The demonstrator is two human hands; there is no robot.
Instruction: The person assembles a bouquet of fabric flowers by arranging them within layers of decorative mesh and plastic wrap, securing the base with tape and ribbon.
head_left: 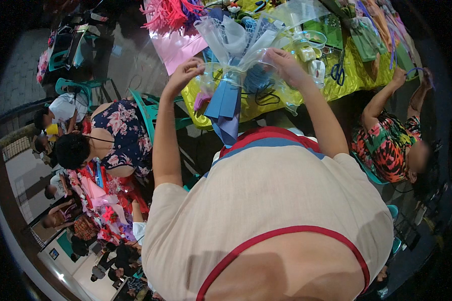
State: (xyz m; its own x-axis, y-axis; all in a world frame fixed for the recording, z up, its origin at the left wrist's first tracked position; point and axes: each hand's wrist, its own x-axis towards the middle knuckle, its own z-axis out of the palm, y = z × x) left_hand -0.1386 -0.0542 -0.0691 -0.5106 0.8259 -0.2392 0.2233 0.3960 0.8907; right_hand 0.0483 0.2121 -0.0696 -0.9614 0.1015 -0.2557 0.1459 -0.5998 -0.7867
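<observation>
A bouquet of white netted wrap (226,35) with a folded blue paper lower part (221,108) lies at the table's near edge. A translucent ribbon (260,62) runs across its narrow middle. My left hand (185,74) pinches this ribbon left of the bouquet. My right hand (289,67) pinches it on the right, near the white wrap. Under my hands are blue material (257,78), a pink tool (202,101) and a dark cord (266,99). Dark-handled scissors (338,72) and ribbon rolls (307,52) lie right of my right hand.
The table has a yellow cover (361,60), pink fringed material (173,15) and green wrapped bouquets (366,40). A person in floral (386,145) at right handles purple strips. Another person (113,135) sits left beside pink bouquets (93,195). Green chairs (75,88) stand behind.
</observation>
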